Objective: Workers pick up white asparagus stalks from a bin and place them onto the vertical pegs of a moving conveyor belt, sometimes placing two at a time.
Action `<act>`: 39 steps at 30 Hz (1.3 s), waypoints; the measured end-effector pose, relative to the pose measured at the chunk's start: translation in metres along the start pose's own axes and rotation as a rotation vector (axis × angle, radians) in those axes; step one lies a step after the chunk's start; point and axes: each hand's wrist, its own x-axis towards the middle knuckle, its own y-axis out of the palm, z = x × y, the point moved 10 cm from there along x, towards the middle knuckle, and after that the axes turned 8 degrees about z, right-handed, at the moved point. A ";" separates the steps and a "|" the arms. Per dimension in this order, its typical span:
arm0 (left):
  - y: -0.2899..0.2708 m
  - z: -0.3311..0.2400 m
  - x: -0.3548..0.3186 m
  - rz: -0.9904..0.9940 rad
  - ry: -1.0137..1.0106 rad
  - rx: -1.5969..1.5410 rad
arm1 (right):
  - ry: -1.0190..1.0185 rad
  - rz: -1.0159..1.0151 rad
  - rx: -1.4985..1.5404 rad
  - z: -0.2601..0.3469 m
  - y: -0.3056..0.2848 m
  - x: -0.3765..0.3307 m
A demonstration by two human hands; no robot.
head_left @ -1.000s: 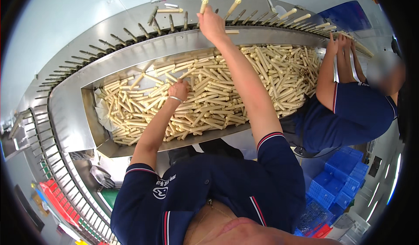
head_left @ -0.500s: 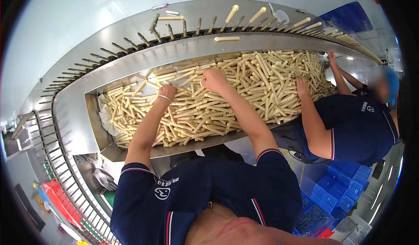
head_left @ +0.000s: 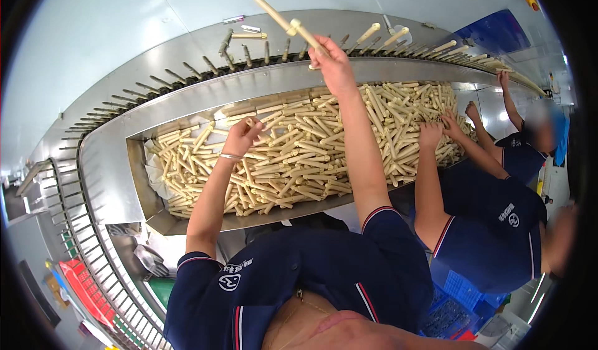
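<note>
A long steel trough (head_left: 112,169) is heaped with pale cream tubes (head_left: 293,157). My left hand (head_left: 242,137) rests in the pile with its fingers closed around one tube. My right hand (head_left: 331,63) is raised past the trough's far rim and grips two cream tubes (head_left: 293,26) that stick up and to the left, right by the row of metal pegs (head_left: 249,54) on the curved conveyor behind the trough. Some pegs to the right carry tubes (head_left: 398,36).
Two co-workers in dark blue shirts stand at my right; one's hands (head_left: 439,129) reach into the pile, the other's arm (head_left: 507,97) reaches to the pegs. Blue crates (head_left: 458,294) sit low right, a red crate (head_left: 81,287) low left, and a peg conveyor (head_left: 81,225) curves down the left.
My right hand has risen from the pile to the peg row with tubes in it. My left hand stayed in the pile and closed on a tube. The co-workers' hands moved.
</note>
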 end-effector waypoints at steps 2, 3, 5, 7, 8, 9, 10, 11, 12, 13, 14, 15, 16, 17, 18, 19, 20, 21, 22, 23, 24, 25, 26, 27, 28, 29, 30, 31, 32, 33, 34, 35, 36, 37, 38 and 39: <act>-0.006 -0.073 -0.022 -0.198 0.124 0.592 | 0.013 -0.006 -0.121 0.006 0.010 -0.014; 0.003 -0.126 -0.039 -0.398 0.249 1.180 | 0.029 -0.012 -0.243 0.012 0.016 -0.023; 0.001 -0.187 -0.055 -0.551 0.492 1.109 | 0.050 0.036 -0.268 0.018 0.035 -0.031; -0.002 -0.203 -0.042 -0.557 0.635 0.982 | 0.087 0.139 -0.325 0.019 0.063 -0.034; 0.000 -0.213 -0.042 -0.545 0.779 0.851 | 0.087 0.144 -0.326 0.014 0.071 -0.036; 0.010 -0.201 -0.027 -0.417 0.768 0.775 | 0.094 0.218 -0.246 0.006 0.086 -0.038; 0.022 -0.179 -0.012 -0.294 0.753 0.697 | 0.103 0.295 -0.165 -0.001 0.101 -0.038; 0.037 -0.161 -0.006 -0.238 0.781 0.680 | 0.026 0.267 -0.109 0.002 0.103 -0.032; 0.043 -0.147 -0.002 -0.233 0.784 0.678 | 0.025 0.262 -0.112 -0.001 0.100 -0.023; 0.048 -0.128 0.010 -0.224 0.654 0.787 | -0.098 0.069 -0.068 0.009 0.074 -0.011; 0.052 -0.107 0.020 -0.217 0.520 0.893 | -0.220 -0.123 -0.022 0.017 0.047 -0.003; 0.053 -0.092 0.019 -0.210 0.518 0.893 | -0.230 -0.185 -0.065 0.015 0.031 0.008; 0.051 -0.068 0.020 -0.179 0.391 0.961 | -0.232 -0.194 -0.066 0.012 0.021 0.017; 0.048 -0.042 0.021 -0.149 0.262 1.026 | -0.259 -0.204 -0.083 0.012 0.013 0.025; 0.048 -0.026 0.016 -0.147 0.258 1.028 | -0.283 -0.206 -0.095 0.009 0.008 0.033; 0.041 -0.014 0.009 -0.240 0.264 0.995 | -0.274 -0.142 -0.139 0.005 0.013 0.041; 0.032 -0.004 0.002 -0.332 0.268 0.960 | -0.272 -0.144 -0.137 0.002 0.010 0.048; 0.029 0.005 0.002 -0.329 0.257 0.987 | -0.308 -0.177 -0.170 0.003 0.004 0.051; 0.025 0.013 0.001 -0.325 0.246 1.014 | -0.343 -0.209 -0.203 0.003 -0.003 0.052; 0.022 0.027 0.003 -0.292 0.185 1.004 | -0.326 -0.239 -0.191 -0.002 -0.011 0.052; 0.021 0.037 0.002 -0.288 0.184 1.004 | -0.325 -0.242 -0.190 -0.009 -0.018 0.053; 0.018 0.054 0.004 -0.290 0.133 0.972 | -0.288 -0.245 -0.356 -0.015 -0.022 0.056; 0.015 0.069 0.007 -0.290 0.084 0.939 | -0.249 -0.247 -0.522 -0.021 -0.027 0.056; 0.014 0.067 0.007 -0.325 0.109 0.959 | -0.246 -0.250 -0.524 -0.025 -0.035 0.054; 0.013 0.075 0.013 -0.319 0.110 0.957 | -0.297 -0.285 -0.451 -0.024 -0.047 0.048; 0.012 0.082 0.018 -0.318 0.143 0.958 | -0.348 -0.321 -0.377 -0.023 -0.060 0.040; 0.008 0.088 0.022 -0.321 0.170 0.960 | -0.342 -0.322 -0.375 -0.022 -0.060 0.038; 0.005 0.088 0.028 -0.297 0.181 0.996 | -0.385 -0.365 -0.278 -0.011 -0.059 0.035; 0.002 0.091 0.031 -0.298 0.175 0.995 | -0.425 -0.408 -0.180 -0.005 -0.061 0.032; 0.004 0.092 0.040 -0.279 0.157 1.028 | -0.429 -0.401 -0.255 -0.002 -0.069 0.036; 0.007 0.092 0.048 -0.260 0.139 1.062 | -0.433 -0.411 -0.260 -0.001 -0.081 0.036; 0.008 0.093 0.056 -0.252 0.147 1.065 | -0.419 -0.418 -0.384 0.002 -0.089 0.036; 0.012 0.103 0.063 -0.201 0.087 1.069 | -0.396 -0.416 -0.503 0.003 -0.092 0.035; 0.016 0.113 0.069 -0.151 0.027 1.074 | -0.395 -0.417 -0.502 0.004 -0.099 0.033; 0.018 0.115 0.074 -0.151 0.026 1.075 | -0.453 -0.453 -0.502 0.012 -0.107 0.026; 0.025 0.107 0.074 -0.159 0.068 1.090 | -0.503 -0.500 -0.505 0.016 -0.118 0.012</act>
